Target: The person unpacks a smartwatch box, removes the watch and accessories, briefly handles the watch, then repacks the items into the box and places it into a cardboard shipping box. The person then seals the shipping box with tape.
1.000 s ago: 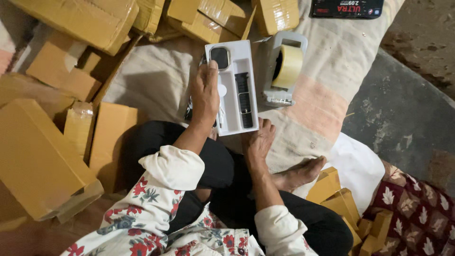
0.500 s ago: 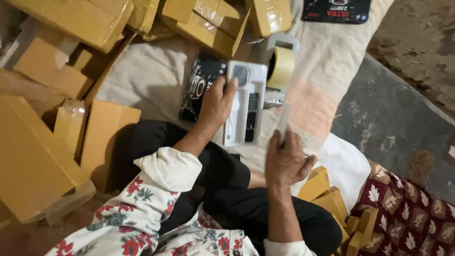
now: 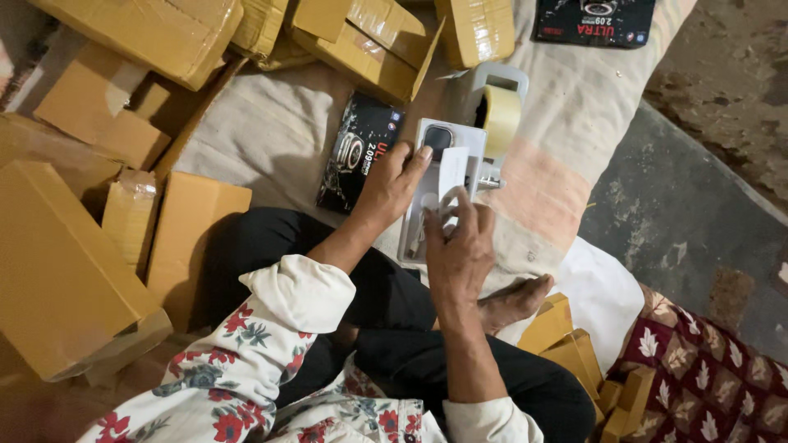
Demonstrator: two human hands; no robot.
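On the cloth-covered floor (image 3: 271,139) in front of the seated person lies a white tray (image 3: 427,193) holding a watch face at its far end. Left hand (image 3: 392,187) rests on the tray's left edge, fingers curled over it, thumb pointing up. Right hand (image 3: 458,246) pinches a small white card (image 3: 453,172) between thumb and fingers, held upright over the tray. A black printed box (image 3: 357,152) lies just left of the tray, touching it. A tape dispenser (image 3: 497,115) sits just beyond. Taped brown cartons (image 3: 66,254) crowd the left side
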